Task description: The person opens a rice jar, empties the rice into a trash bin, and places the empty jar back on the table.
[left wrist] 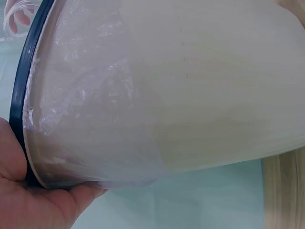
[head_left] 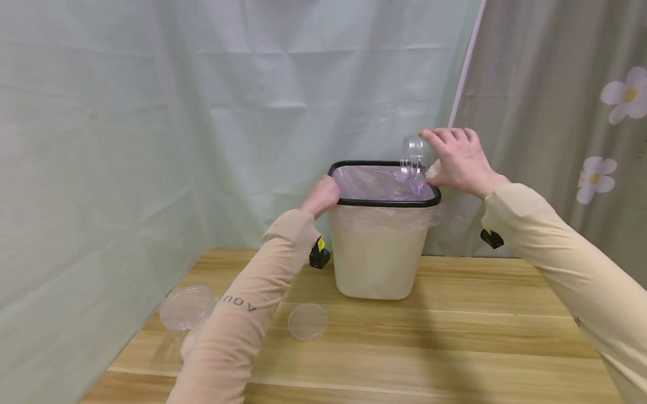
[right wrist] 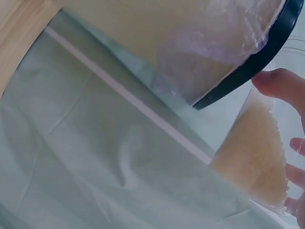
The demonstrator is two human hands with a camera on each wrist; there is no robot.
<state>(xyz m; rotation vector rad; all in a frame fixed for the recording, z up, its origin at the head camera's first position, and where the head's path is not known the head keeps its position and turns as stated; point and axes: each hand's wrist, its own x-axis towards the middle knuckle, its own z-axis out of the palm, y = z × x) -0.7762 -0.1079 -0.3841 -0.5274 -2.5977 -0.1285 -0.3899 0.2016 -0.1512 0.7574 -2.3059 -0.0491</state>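
A cream trash bin (head_left: 376, 253) with a black rim (head_left: 388, 203) and a thin purple-tinted liner (head_left: 371, 179) stands upright at the back of the table. My left hand (head_left: 322, 195) grips the rim at its left corner, thumb on one side and fingers on the other (left wrist: 47, 205). Above the right side of the opening, my right hand (head_left: 463, 161) holds a clear plastic jar (head_left: 411, 154) tipped sideways, its mouth toward the bin. Pale grainy contents (right wrist: 252, 152), perhaps rice, lie in the jar. The right thumb touches or nearly touches the rim.
A clear round lid (head_left: 308, 321) lies flat on the wooden table (head_left: 361, 355). At the left edge stands another clear container (head_left: 187, 308) with pale contents, partly hidden by my left sleeve (head_left: 242, 312). Pale curtains (head_left: 298, 78) hang close behind the bin and to the left.
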